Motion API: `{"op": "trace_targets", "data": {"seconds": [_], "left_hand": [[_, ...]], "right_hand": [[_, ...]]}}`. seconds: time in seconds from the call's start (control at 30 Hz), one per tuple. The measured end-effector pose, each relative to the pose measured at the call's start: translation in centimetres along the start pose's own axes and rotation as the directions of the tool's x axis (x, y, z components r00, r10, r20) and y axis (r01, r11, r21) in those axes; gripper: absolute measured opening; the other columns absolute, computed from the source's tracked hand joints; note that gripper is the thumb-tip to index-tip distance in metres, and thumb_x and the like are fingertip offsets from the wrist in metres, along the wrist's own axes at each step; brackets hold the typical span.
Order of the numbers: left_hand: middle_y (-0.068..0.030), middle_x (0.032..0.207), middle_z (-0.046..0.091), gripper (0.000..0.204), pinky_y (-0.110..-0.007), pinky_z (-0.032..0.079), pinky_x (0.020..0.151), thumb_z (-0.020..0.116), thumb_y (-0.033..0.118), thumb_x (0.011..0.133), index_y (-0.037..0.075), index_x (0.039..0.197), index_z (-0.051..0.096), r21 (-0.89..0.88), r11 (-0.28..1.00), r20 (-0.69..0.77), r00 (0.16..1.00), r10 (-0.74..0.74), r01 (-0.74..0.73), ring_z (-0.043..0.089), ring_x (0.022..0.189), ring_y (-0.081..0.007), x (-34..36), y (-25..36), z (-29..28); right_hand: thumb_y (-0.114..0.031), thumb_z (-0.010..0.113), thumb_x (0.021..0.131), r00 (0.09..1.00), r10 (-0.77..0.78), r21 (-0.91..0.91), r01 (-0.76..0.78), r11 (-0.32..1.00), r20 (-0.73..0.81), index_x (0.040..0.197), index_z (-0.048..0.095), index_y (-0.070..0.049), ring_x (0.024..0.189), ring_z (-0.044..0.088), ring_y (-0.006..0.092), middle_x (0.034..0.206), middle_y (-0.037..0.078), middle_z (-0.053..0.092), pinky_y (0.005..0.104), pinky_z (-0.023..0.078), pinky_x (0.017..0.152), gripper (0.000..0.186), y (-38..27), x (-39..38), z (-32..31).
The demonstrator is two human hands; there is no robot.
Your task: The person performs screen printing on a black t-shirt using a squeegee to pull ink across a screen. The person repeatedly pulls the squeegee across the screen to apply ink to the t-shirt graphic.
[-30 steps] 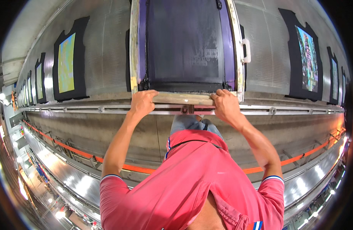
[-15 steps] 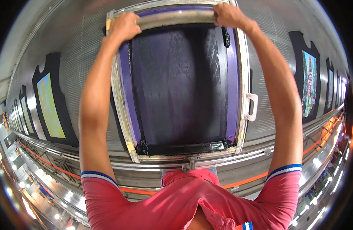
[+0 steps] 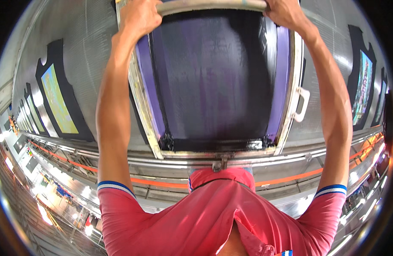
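Note:
A screen frame (image 3: 156, 145) with purple borders and a black ink-coated middle (image 3: 207, 72) lies before me on the long metal bed. My left hand (image 3: 139, 16) grips the left end of a pale squeegee (image 3: 211, 6) at the far end of the screen. My right hand (image 3: 284, 13) is closed on the squeegee's right end. Both arms stretch forward along the sides of the frame. A white handle (image 3: 302, 104) sticks out from the frame's right side. Thick black ink (image 3: 166, 141) is gathered in the near corners.
Dark tank-top garments with colourful printed panels lie in rows along the bed, left (image 3: 60, 98) and right (image 3: 362, 85). A metal rail (image 3: 181, 163) runs along the near edge, with an orange strip (image 3: 290, 176) below it. Bright lights show at the rim of the view.
One second ago both hands held the squeegee at the near end of the screen. They have moved with it to the far end, and my arms are now extended.

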State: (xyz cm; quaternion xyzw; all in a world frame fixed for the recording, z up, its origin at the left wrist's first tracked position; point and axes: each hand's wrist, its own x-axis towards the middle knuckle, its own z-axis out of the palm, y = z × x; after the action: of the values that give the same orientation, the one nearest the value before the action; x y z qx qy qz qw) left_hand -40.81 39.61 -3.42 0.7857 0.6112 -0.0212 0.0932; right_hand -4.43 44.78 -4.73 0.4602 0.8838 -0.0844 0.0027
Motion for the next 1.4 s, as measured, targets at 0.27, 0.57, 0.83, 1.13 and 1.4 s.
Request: {"op": "trace_targets", "data": {"seconds": [0.27, 0.57, 0.83, 1.13, 1.4], "left_hand": [[-0.0053, 0.101, 0.074, 0.042, -0.039, 0.059, 0.074, 0.055, 0.001, 0.068, 0.018, 0.1, 0.078, -0.094, 0.995, -0.004, 0.999, -0.039, 0.038, 0.072, 0.085, -0.0271, -20.3, 6.6, 3.7], [-0.0085, 0.103, 0.074, 0.048, -0.034, 0.06, 0.073, 0.054, -0.006, 0.06, 0.008, 0.1, 0.077, -0.276, 0.961, -0.039, 0.999, -0.033, 0.021, 0.073, 0.091, -0.0243, -39.3, 14.0, 6.0], [-0.0198, 0.094, 0.072, 0.038, -0.042, 0.051, 0.09, 0.081, 0.025, 0.072, 0.007, 0.104, 0.076, -0.025, 0.999, 0.147, 0.988, 0.036, -0.033, 0.068, 0.089, -0.0382, -36.1, 16.8, 3.0], [-0.0254, 0.097, 0.07, 0.029, -0.048, 0.054, 0.083, 0.062, 0.004, 0.068, 0.001, 0.094, 0.074, -0.15, 0.989, 0.404, 0.912, 0.076, -0.016, 0.067, 0.097, -0.0406, -28.3, 21.1, 5.5], [-0.016, 0.066, 0.067, 0.027, -0.038, 0.049, 0.058, 0.081, 0.001, 0.045, -0.006, 0.067, 0.067, -0.326, 0.934, 0.861, 0.455, 0.229, 0.145, 0.059, 0.06, -0.0219, -17.3, 12.2, 8.1]], "right_hand": [[0.004, 0.058, 0.078, 0.995, -0.085, 0.162, 0.091, 0.983, -0.046, 0.1, 0.074, -0.006, 0.084, 0.069, 0.0314, 0.09, 0.008, 0.07, 0.0437, 0.048, 0.105, 0.03, -11.3, -19.1, 2.9], [-0.001, 0.062, 0.071, 0.99, -0.03, 0.269, -0.009, 0.963, 0.138, 0.105, 0.073, -0.005, 0.096, 0.066, 0.0283, 0.093, 0.01, 0.067, 0.0488, 0.043, 0.108, 0.036, -22.1, -36.5, 3.0], [-0.03, 0.075, 0.082, 0.981, -0.039, 0.78, -0.127, 0.613, 0.19, 0.13, 0.061, -0.001, 0.119, 0.06, 0.0354, 0.124, 0.021, 0.065, 0.0449, 0.043, 0.106, 0.058, -19.6, -35.5, 0.5], [-0.051, 0.067, 0.086, 0.624, 0.781, 0.505, -0.663, 0.553, -0.036, 0.141, 0.051, -0.007, 0.116, 0.058, 0.0399, 0.123, 0.025, 0.058, 0.0476, 0.047, 0.097, 0.072, -7.2, -30.2, 3.3], [-0.043, 0.068, 0.084, 0.572, 0.82, 0.708, -0.592, 0.385, 0.032, 0.117, 0.069, -0.006, 0.106, 0.065, 0.0389, 0.11, 0.022, 0.07, 0.0435, 0.049, 0.094, 0.049, -5.1, -28.1, 5.5]]}}
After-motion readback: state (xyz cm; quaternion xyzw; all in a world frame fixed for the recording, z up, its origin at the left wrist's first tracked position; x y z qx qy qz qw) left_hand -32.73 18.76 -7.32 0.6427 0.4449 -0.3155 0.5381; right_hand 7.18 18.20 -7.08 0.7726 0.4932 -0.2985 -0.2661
